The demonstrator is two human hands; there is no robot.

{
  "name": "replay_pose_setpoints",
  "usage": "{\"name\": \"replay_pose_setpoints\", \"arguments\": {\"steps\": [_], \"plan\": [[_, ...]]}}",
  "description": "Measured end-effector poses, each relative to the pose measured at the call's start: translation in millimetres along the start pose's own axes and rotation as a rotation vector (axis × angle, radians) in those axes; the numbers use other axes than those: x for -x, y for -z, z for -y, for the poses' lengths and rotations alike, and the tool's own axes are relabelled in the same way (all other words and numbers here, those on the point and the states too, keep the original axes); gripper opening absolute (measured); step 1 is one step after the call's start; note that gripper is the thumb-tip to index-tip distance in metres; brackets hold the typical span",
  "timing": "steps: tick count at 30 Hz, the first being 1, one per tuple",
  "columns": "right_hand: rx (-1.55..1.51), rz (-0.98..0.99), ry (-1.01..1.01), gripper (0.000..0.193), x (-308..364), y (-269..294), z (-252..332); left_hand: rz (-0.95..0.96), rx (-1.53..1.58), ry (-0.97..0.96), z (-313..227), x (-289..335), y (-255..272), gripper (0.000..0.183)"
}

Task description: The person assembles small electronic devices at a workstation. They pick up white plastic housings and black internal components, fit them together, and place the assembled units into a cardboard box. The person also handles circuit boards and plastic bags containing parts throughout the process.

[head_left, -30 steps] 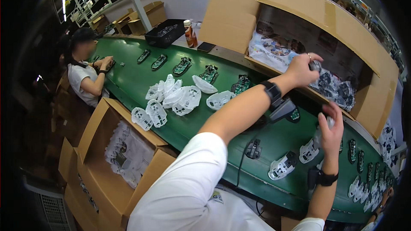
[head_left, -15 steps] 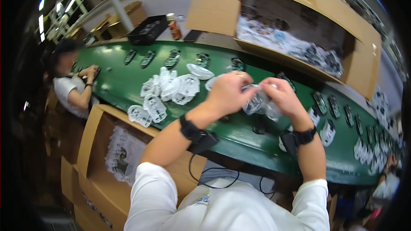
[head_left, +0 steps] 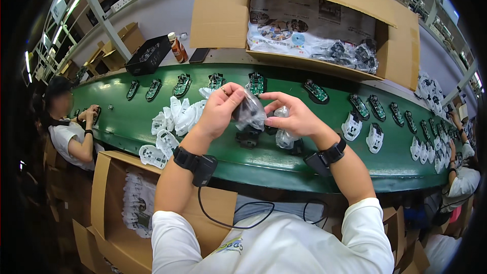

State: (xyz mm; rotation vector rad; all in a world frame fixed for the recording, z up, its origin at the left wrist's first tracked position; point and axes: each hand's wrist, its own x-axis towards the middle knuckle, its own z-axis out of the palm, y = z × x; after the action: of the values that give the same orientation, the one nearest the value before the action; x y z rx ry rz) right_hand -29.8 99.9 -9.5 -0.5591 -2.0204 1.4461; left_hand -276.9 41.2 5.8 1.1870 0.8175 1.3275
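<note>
My left hand (head_left: 221, 111) pinches a clear plastic bag (head_left: 250, 114) with a dark part inside, held above the green bench. Close on its right, my right hand (head_left: 294, 117) has thumb and fingers closed on crumpled clear plastic. More clear plastic (head_left: 285, 139) shows under that hand; whether it is the same piece I cannot tell. Below the hands lie dark parts (head_left: 248, 139), partly covered. Beyond the fingers sits a green circuit board on a black base (head_left: 257, 84). White plastic shells (head_left: 185, 116) are piled beside my left hand.
Circuit boards on black bases (head_left: 315, 92) line the green bench (head_left: 284, 170). Behind it stands an open cardboard box (head_left: 314, 61) of bagged parts. Another carton (head_left: 109, 193) of white shells is at my left. A co-worker (head_left: 71, 137) sits far left; others work at far right.
My hands have drawn a little apart, and the bag with the dark part now shows more plainly in the left fingers. The whole view has shifted and levelled.
</note>
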Motion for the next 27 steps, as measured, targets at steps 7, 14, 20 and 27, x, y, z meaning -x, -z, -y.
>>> {"name": "replay_pose_setpoints", "arguments": {"steps": [7,14,20,27], "plan": [[0.285,-0.304,0.228,0.023,4.5,-21.0,9.4,-0.233,0.121,0.255,6.1,5.7,0.6,0.011],[0.637,-0.464,0.297,0.011,6.8,-29.6,6.7,-0.217,0.259,0.297,11.9,20.4,-4.7,0.027],[0.878,-0.371,0.215,0.011,2.9,-19.3,29.8,-0.037,-0.274,0.115,4.8,38.2,-17.4,0.047],[1.110,-0.116,-0.081,0.015,1.9,0.1,59.2,0.084,-0.912,-0.055,17.3,23.2,-8.3,0.039]]}}
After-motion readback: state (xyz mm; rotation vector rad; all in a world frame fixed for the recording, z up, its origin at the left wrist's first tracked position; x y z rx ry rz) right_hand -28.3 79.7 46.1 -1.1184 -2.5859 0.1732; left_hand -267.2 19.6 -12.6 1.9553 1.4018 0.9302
